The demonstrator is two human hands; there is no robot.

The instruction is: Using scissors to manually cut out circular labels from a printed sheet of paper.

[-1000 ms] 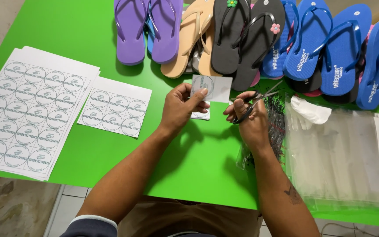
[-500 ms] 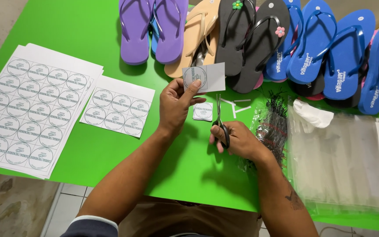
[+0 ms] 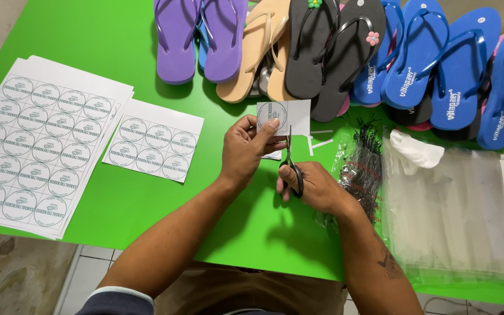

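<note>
Sticker piece (image 3: pixel 282 115), white with one round printed label, sits pinched in my left hand (image 3: pixel 246 149) above the middle of the green table (image 3: pixel 118 204). Head view, the only one I have: thumb and fingers are closed narrow on its lower left edge, holding it upright off the table. My right hand (image 3: pixel 316 186) is at four o'clock from it, fingers through the black loops of the scissors (image 3: pixel 290 163), blades pointing up at twelve o'clock and meeting the paper's bottom edge just right of the round print. A small white offcut (image 3: pixel 274 155) lies under my left hand, thin strips (image 3: pixel 321 142) at three o'clock.

At nine o'clock lie a small sheet of labels (image 3: pixel 154 146) and, further out, a stack of full sheets (image 3: pixel 36 146). A row of flip-flops (image 3: pixel 345 52) runs across twelve o'clock, with clear bags (image 3: pixel 450 210) and a bundle of black ties (image 3: pixel 361 169) at three.

Risk, as I judge it: the blades are close to the printed circle, so a tilt of the paper could clip it. My left fingertips are also near the cutting line.
</note>
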